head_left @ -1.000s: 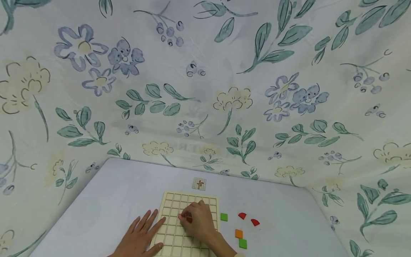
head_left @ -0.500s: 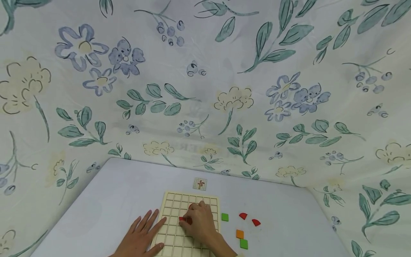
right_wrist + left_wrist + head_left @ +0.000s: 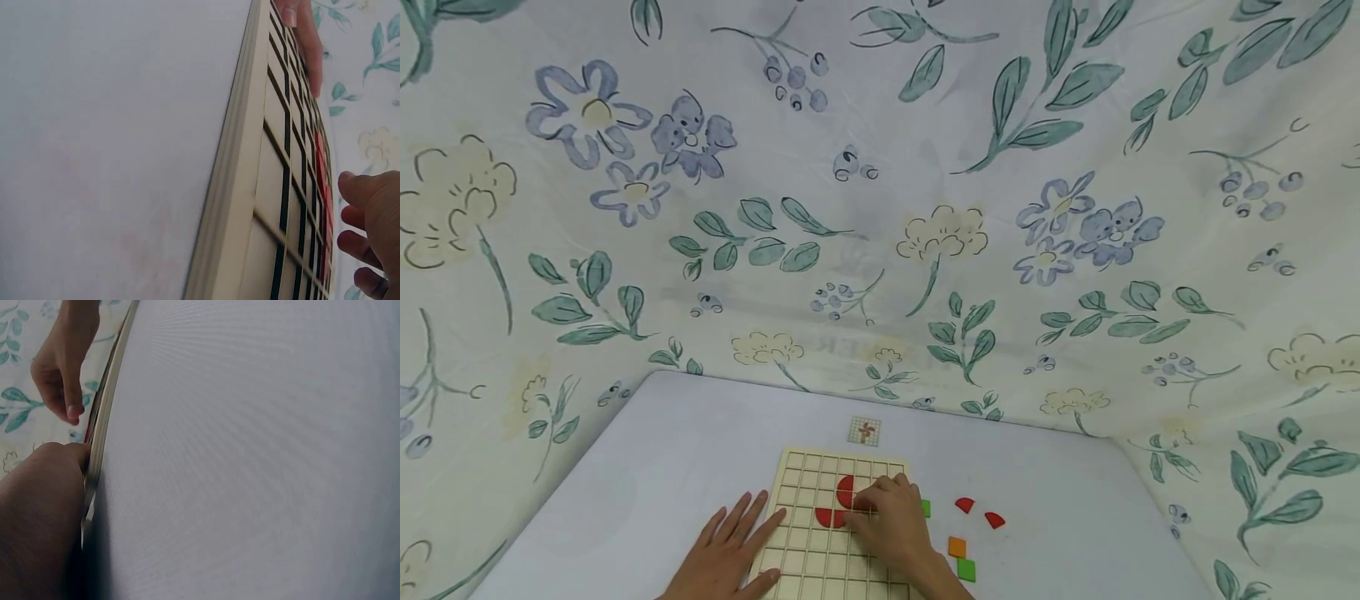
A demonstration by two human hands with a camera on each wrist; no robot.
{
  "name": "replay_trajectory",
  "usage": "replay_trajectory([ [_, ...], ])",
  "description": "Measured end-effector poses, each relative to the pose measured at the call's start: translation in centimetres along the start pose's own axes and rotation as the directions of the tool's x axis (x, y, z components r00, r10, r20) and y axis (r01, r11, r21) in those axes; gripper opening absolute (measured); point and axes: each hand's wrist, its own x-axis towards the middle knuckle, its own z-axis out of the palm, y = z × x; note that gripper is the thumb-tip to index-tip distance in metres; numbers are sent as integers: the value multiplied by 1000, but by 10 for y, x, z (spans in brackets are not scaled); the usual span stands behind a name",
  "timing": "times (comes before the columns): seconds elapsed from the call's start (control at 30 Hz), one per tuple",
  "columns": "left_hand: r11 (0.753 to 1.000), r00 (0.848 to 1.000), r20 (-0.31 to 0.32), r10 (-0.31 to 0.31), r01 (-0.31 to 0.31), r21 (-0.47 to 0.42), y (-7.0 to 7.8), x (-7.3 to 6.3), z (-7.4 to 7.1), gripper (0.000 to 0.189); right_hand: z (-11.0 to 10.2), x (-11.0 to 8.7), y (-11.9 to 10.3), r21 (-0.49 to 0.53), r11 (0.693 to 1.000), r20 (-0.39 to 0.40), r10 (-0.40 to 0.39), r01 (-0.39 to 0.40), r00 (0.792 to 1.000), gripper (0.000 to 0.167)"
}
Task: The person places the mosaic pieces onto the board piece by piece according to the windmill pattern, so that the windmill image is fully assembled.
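Note:
A pale wooden grid board [image 3: 801, 562] lies on the white table. My left hand [image 3: 726, 546] rests with spread fingers along its left edge, thumb and index finger over the rim. Red rounded pieces sit in the grid cells, one half-disc shape [image 3: 846, 491] higher up and another [image 3: 830, 517] just below it. Right beside them, my right hand [image 3: 891, 521] is over the board, fingers loosely bent. In the right wrist view the thumb and fingers of that right hand [image 3: 375, 228] stand apart with nothing between them.
Right of the board lie two red quarter-circle pieces [image 3: 965, 505] [image 3: 995, 520], an orange square [image 3: 957, 547] and a green square [image 3: 966, 570]. Another green square [image 3: 926, 508] is partly hidden by my right hand. A small pattern card [image 3: 865, 431] lies beyond the board; floral cloth [image 3: 850, 275] hangs behind.
My right hand has let go of the lower red piece and drawn back to the right, uncovering the red shapes on the board. The left hand stays where it was.

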Motion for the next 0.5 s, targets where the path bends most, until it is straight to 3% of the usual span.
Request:
replay_trajectory([
  [0.27, 1000, 1000, 5, -16, 16, -15, 0, 1, -2, 71, -18, -12, 21, -36, 998, -26, 51, -52, 998, 14],
  [0.5, 1000, 1000, 18, -25, 25, -18, 1, 1, -3, 71, -33, -22, 39, -81, 990, -5, 119, -119, 993, 16],
])
